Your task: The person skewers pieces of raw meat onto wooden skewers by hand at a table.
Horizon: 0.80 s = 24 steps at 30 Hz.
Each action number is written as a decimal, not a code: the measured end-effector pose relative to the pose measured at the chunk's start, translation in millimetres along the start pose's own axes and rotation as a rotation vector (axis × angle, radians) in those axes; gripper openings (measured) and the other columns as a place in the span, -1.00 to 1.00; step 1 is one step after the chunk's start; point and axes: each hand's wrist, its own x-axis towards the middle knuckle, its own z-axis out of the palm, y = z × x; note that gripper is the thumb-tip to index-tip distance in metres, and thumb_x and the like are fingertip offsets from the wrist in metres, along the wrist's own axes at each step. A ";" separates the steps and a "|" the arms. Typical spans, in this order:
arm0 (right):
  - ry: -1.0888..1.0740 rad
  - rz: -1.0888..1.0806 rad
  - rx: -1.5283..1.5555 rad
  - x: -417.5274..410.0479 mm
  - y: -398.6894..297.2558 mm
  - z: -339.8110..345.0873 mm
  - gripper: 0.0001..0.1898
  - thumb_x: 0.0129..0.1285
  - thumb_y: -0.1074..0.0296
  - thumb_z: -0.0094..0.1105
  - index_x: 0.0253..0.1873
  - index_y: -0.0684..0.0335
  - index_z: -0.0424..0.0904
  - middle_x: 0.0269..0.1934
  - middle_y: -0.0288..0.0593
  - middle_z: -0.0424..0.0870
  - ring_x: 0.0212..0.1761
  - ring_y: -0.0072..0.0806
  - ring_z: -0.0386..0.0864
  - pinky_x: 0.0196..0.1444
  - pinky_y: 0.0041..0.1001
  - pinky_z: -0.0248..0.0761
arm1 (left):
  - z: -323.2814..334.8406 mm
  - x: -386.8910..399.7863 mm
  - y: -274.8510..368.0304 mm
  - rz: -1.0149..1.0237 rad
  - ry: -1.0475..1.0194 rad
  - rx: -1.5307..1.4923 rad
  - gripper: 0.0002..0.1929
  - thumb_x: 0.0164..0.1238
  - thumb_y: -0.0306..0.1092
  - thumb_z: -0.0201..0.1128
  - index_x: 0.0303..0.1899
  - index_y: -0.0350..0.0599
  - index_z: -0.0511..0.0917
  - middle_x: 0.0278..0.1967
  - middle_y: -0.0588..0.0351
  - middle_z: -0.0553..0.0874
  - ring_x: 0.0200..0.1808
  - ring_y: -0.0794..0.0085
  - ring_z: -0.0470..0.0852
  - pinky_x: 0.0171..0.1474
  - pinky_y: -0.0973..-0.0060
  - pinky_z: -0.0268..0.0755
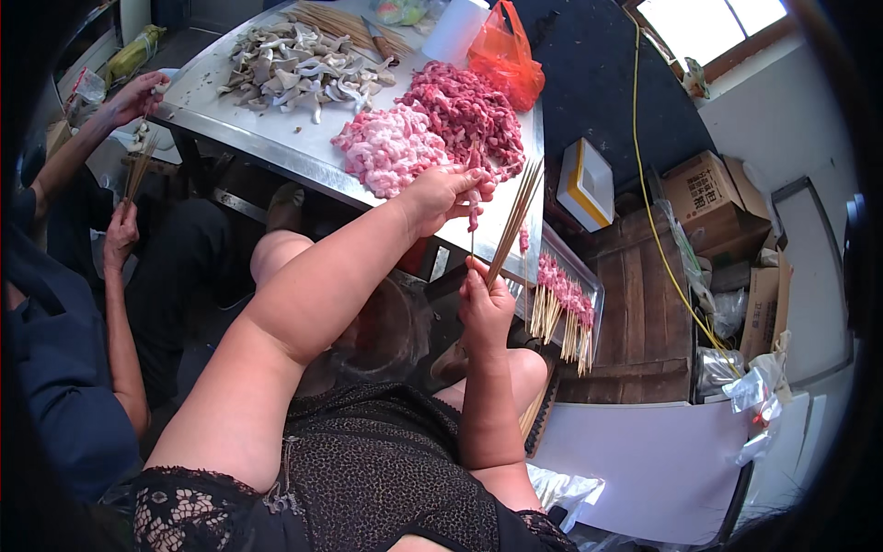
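My left hand (452, 196) pinches pieces of raw meat (474, 207) around the upper part of a thin bamboo skewer. Below it, my right hand (486, 300) grips that skewer's lower end together with a fanned bundle of bare bamboo skewers (517, 221). On the metal table (290, 155), just beyond my left hand, lie a pile of pale, fatty meat pieces (393, 146) and a darker red meat pile (465, 110). Loaded meat skewers (566, 293) rest in a metal tray (599, 283) at the right, their bare ends towards me.
A co-worker at the left holds skewers (138, 169) and mushroom pieces. On the table are oyster mushrooms (296, 69), a knife (378, 38), loose skewers (324, 21), a paper roll (455, 31) and a red plastic bag (507, 62). A foam box (586, 183) and cardboard boxes (707, 200) stand right.
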 end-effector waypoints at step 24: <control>0.155 -0.048 -0.087 6.7 -9.5 -27.2 -0.76 0.37 0.40 0.00 0.06 0.32 0.50 -0.50 -0.35 0.50 -0.69 -0.80 0.26 -0.73 -0.72 0.11 | -10.7 -3.0 35.7 0.024 0.133 0.152 -0.71 0.47 -0.17 0.00 -0.01 -0.18 0.47 -0.23 0.03 0.67 -0.19 0.34 0.66 -0.06 0.38 0.54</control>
